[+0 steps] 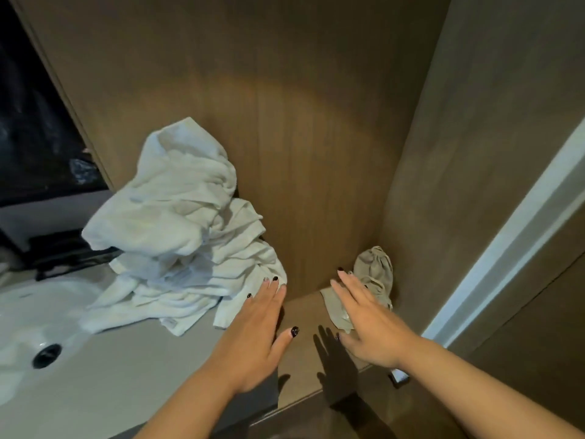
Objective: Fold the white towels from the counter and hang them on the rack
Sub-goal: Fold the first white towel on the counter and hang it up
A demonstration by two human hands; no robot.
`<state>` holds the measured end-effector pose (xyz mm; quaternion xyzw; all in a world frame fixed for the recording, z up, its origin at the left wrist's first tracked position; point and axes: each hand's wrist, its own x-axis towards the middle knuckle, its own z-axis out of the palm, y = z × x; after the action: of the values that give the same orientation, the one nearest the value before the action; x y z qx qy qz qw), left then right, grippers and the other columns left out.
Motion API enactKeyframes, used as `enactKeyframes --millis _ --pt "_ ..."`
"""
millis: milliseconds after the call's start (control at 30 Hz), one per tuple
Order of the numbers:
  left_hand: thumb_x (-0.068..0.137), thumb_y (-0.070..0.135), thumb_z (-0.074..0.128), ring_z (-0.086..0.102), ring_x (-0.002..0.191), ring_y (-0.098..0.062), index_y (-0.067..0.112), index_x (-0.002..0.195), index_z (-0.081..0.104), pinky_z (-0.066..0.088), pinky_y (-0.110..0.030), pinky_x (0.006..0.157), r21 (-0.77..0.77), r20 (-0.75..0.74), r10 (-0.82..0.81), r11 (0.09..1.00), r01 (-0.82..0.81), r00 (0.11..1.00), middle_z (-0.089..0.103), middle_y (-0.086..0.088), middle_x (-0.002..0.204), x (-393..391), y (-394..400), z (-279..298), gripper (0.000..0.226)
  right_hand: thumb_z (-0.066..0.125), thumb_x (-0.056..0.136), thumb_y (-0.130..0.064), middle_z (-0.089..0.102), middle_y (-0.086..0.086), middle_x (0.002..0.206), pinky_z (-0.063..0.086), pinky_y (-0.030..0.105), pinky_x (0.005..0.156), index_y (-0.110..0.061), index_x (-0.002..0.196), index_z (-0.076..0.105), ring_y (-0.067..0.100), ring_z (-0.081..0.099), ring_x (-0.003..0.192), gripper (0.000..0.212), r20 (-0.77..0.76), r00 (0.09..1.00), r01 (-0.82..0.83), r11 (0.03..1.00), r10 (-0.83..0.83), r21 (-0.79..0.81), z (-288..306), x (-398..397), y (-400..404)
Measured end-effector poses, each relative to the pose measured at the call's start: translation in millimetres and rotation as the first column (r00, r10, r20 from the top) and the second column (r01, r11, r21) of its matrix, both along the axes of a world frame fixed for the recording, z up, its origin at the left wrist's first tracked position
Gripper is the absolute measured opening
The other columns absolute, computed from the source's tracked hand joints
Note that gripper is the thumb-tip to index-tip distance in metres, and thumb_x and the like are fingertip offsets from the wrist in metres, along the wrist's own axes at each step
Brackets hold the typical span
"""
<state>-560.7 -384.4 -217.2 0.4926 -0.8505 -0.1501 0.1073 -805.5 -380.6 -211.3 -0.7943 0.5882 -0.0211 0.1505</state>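
**Two flat hands reach for the towel heap**

Two hands hover over the counter [104,369] with fingers straight and together, holding nothing. The left hand [253,337] has its fingertips just at, perhaps touching, the near right corner of the white towels [186,236]; whether there is real contact cannot be told. The right hand [367,327] is stretched out above a lower wooden ledge [300,369] at the counter's right end, in front of a crumpled beige cloth [373,280] that sits in the ledge's far right corner against the wood wall [316,137].

The towels lie in one loose, rumpled pile at the counter's far edge, leaning up against the wall, with the white sink [38,315] just beside them on the left. Heaped like that they look dumped rather than sorted, so none seems folded yet. The flat, spread hands suggest a reach to draw one towel off the pile and onto bare counter, where it can be laid out for folding. No rack shows in view.

A small tag-like patch sits on a towel hem near the counter's front side of the heap, but it is too blurred to read. No other writing or brand can be made out.
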Motion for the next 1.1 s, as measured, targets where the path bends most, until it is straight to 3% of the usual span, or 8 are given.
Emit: enactKeyframes --millis 67,167,333,433,567,700,800,1100 --pt "0.085 0.072 0.006 -0.020 0.147 -0.003 0.029 0.155 -0.012 -0.008 -0.022 0.119 -0.044 -0.018 0.023 0.999 -0.024 1.000 -0.020 0.012 0.159 10.2 1.9 12.9 0.084 0.054 0.097 -0.034 -0.027 -0.008 0.160 0.004 0.032 0.121 -0.025 0.155 -0.010 0.011 -0.024 0.146 0.087 -0.014 0.999 -0.046 0.999 0.046 -0.025 18.2 10.4 -3.5" --pt "0.097 0.061 0.020 -0.021 0.146 -0.001 0.029 0.155 -0.011 -0.006 -0.024 0.122 -0.081 -0.062 0.074 0.994 -0.079 0.995 -0.021 0.016 0.157 25.9 0.9 29.9 0.074 0.053 0.097 -0.034 -0.028 -0.007 0.159 0.006 0.030 0.118 -0.026 0.156 -0.009 0.011 -0.025 0.145 0.086 -0.027 0.995 -0.097 0.992 0.096 -0.079 41.7 24.2 -17.1" --pt "0.079 0.081 0.000 -0.020 0.144 0.005 0.036 0.149 -0.013 -0.007 -0.015 0.116 -0.178 -0.158 0.137 0.970 -0.165 0.978 -0.020 0.021 0.155 46.2 -15.7 56.9 0.085 0.053 0.097 -0.037 -0.028 -0.006 0.159 0.003 0.028 0.117 -0.026 0.157 -0.005 0.010 -0.023 0.145 0.084 -0.013 0.982 -0.186 0.967 0.187 -0.171 79.3 46.1 -56.1" --pt "0.094 0.065 0.026 -0.023 0.139 0.015 0.036 0.149 -0.010 -0.005 -0.011 0.116 -0.256 -0.215 0.176 0.939 -0.229 0.961 -0.020 0.026 0.152 55.8 -27.8 68.8 0.072 0.051 0.097 -0.043 -0.027 -0.009 0.159 0.005 0.027 0.116 -0.029 0.156 -0.004 0.009 -0.021 0.145 0.082 0.012 0.970 -0.236 0.952 0.243 -0.196 101.7 57.2 -80.9" --pt "0.095 0.055 0.037 0.014 0.136 0.015 0.038 0.152 0.010 0.022 -0.011 0.110 -0.315 -0.340 0.274 0.868 -0.384 0.900 0.014 0.025 0.154 69.2 -37.4 83.8 0.065 0.050 0.097 -0.045 -0.025 -0.011 0.160 0.016 0.031 0.118 -0.032 0.156 0.001 0.013 -0.012 0.150 0.078 0.022 0.947 -0.310 0.930 0.321 -0.199 129.6 73.8 -116.2" --pt "0.098 0.044 0.050 0.020 0.130 0.017 0.048 0.147 0.008 0.030 -0.013 0.103 -0.272 -0.464 0.379 0.800 -0.536 0.801 0.013 0.034 0.149 90.4 -44.7 93.0 0.065 0.051 0.097 -0.042 -0.020 -0.012 0.161 0.024 0.032 0.117 -0.028 0.156 0.007 0.015 -0.006 0.151 0.075 0.020 0.915 -0.390 0.893 0.404 -0.224 144.0 104.3 -147.7" --pt "0.097 0.045 0.049 0.029 0.137 0.004 0.040 0.152 0.014 0.036 -0.021 0.105 -0.209 -0.492 0.444 0.775 -0.597 0.749 0.017 0.031 0.149 108.5 -51.6 94.6 0.065 0.051 0.097 -0.038 -0.015 -0.009 0.162 0.035 0.035 0.113 -0.024 0.156 0.013 0.020 0.006 0.151 0.071 -0.004 0.890 -0.443 0.863 0.456 -0.243 146.8 135.7 -162.7" --pt "0.099 0.039 0.051 0.023 0.144 -0.002 0.027 0.156 0.014 0.023 -0.019 0.113 0.008 -0.554 0.509 0.795 -0.607 0.659 0.021 0.015 0.160 168.8 -105.1 86.3 0.069 0.056 0.089 -0.018 0.022 0.001 0.154 0.044 0.042 0.096 -0.019 0.147 0.025 0.027 0.039 0.130 0.066 -0.087 0.857 -0.512 0.818 0.508 -0.263 136.7 232.0 -209.8"
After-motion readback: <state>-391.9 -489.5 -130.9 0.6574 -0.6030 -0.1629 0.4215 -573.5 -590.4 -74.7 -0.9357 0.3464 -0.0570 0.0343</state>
